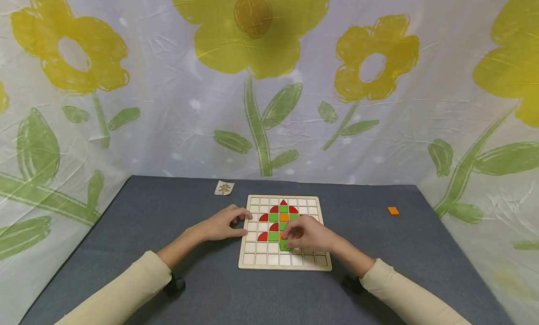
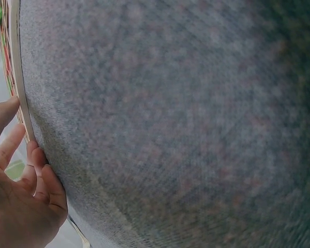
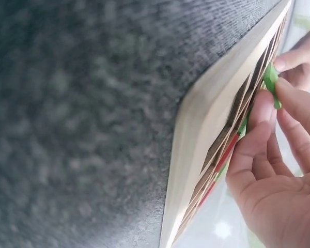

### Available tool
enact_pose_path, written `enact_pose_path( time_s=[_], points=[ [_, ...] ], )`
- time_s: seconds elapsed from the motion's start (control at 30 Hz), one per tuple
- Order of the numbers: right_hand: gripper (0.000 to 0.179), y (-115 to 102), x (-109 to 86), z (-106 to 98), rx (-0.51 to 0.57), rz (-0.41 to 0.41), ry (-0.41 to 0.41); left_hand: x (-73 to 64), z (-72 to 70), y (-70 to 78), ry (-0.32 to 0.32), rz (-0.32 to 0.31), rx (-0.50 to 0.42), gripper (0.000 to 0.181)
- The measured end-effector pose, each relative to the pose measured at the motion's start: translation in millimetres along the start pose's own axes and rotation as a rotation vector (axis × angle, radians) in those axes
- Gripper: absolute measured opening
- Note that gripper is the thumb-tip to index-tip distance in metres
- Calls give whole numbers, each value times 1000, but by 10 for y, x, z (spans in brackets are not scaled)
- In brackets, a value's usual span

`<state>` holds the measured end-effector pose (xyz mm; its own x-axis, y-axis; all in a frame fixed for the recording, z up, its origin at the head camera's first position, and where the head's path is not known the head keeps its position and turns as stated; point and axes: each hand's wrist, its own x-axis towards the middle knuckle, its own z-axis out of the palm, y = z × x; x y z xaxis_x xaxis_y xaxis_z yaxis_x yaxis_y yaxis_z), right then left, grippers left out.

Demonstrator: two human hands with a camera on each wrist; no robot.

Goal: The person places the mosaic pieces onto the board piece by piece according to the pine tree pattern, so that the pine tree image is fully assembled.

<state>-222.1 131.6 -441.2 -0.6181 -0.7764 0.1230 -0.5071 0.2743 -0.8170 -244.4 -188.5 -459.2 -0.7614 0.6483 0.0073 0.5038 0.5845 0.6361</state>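
Note:
A square wooden grid board (image 1: 249,259) lies on the dark table, its cells partly filled with red, green and orange tiles in a stepped shape under a red triangle (image 1: 283,203). My right hand (image 1: 310,233) is over the board's lower middle and pinches a green square tile (image 3: 270,82) between thumb and fingertips, tilted in the right wrist view. The hand hides several cells on the right side. My left hand (image 1: 225,223) rests at the board's left edge, thumb and fingers spread and touching the frame, holding nothing.
A small patterned card (image 1: 224,188) lies behind the board to the left. One orange square tile (image 1: 393,210) lies apart on the right of the dark tabletop (image 1: 168,208). A flower-printed cloth (image 1: 168,128) hangs behind the table.

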Motion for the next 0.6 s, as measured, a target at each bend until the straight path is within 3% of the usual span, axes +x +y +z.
enact_pose_path(
  time_s=[0.3, 0.6],
  points=[
    [9, -12, 0, 21, -89, 20, -7, 1, 6, 1, 8, 1, -7, 40],
    [9, -31, -13, 24, -96, 24, -4, -6, 2, 18, 8, -9, -8, 39]
  ],
)
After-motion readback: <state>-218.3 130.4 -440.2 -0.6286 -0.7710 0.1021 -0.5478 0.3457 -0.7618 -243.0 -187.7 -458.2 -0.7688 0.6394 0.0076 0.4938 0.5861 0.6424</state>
